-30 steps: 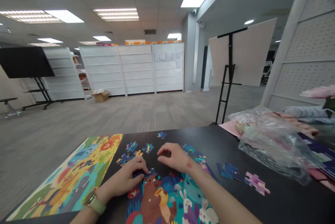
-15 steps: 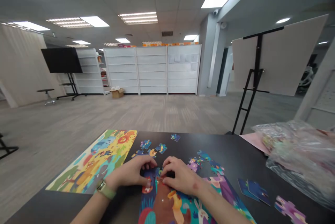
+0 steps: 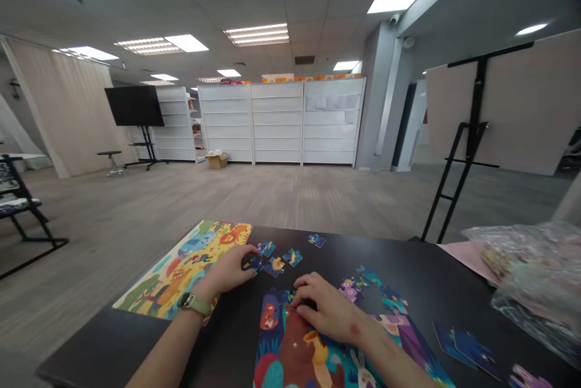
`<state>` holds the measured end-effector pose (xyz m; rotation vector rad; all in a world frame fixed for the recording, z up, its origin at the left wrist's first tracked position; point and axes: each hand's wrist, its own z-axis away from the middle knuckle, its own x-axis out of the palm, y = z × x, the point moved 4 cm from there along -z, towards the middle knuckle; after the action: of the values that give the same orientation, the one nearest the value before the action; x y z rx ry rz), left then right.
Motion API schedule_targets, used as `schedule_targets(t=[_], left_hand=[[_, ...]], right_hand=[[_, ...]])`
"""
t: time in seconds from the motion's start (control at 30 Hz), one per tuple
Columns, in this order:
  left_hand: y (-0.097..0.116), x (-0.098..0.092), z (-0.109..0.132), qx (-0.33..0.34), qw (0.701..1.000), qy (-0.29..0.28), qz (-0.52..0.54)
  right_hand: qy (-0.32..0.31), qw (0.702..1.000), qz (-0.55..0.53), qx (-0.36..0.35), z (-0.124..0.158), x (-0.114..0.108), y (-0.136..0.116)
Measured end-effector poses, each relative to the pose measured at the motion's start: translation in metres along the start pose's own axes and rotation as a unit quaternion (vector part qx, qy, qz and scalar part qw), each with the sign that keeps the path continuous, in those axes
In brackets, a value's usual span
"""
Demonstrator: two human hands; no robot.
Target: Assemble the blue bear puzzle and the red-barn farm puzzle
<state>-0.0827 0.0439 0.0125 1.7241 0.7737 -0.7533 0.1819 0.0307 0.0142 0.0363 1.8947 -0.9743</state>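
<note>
- Puzzle [image 3: 295,355] is about half built, lying flat on a black table [image 3: 106,342] right in front of the person, with a big brown bear in the middle and a bunny down low.
- Right hand [image 3: 327,310] is at the puzzle's top edge, fingers curled together with the tips down among the pieces. Can't tell if they're gripping anything.
- Left hand [image 3: 227,273], green-strapped watch [image 3: 193,304] on the wrist, is just above the puzzle. Its fingers are together, tips on a dark blue piece [image 3: 253,263], but pinching or just touching, can't tell.
- Loose pieces [image 3: 275,266] sit just past that hand, with more pieces [image 3: 351,291] right of the puzzle.
- Two blue pieces [image 3: 463,344] and a purple piece [image 3: 529,379] lie near the right edge.
- Colourful picture sheet [image 3: 181,273] lies left of the puzzle, partly under the left wrist.
- Plastic bag [image 3: 535,273] is bunched up far right, beside some pink paper [image 3: 469,256].
- Way out past the table: black easel [image 3: 472,134], white shelves [image 3: 281,124], cardboard box [image 3: 218,161], TV on a stand [image 3: 134,106].
</note>
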Motion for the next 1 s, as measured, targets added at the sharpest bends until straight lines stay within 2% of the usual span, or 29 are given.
schedule_targets(t=[0.13,0.37,0.43,0.6,0.77,0.83,0.9,1.0], left_hand=[[-0.003,0.008,0.002,-0.018,0.999,-0.032,0.014],[-0.011,0.016,-0.004,-0.055,0.996,-0.052,0.048],[-0.013,0.017,-0.003,-0.062,0.996,-0.052,0.046],[-0.023,0.011,0.000,-0.104,0.994,-0.024,0.019],[-0.032,0.007,-0.001,-0.116,0.993,-0.031,0.010],[-0.028,0.007,-0.001,-0.105,0.993,-0.034,0.039],[-0.016,0.010,0.000,-0.083,0.988,-0.053,0.117],[0.010,0.018,0.001,-0.036,0.961,-0.092,0.259]], right_hand=[[-0.001,1.000,0.003,-0.009,0.000,-0.001,-0.002],[-0.011,0.997,0.062,-0.040,-0.002,0.003,-0.009],[0.017,0.998,0.051,-0.039,-0.002,-0.001,-0.006],[0.136,0.990,0.026,0.001,-0.001,-0.017,0.010],[0.146,0.989,0.033,0.006,-0.001,-0.016,0.016],[0.145,0.989,0.033,0.001,-0.002,-0.014,0.014],[0.152,0.988,0.027,-0.003,-0.002,-0.013,0.011],[0.167,0.986,-0.019,0.007,-0.003,-0.016,0.009]])
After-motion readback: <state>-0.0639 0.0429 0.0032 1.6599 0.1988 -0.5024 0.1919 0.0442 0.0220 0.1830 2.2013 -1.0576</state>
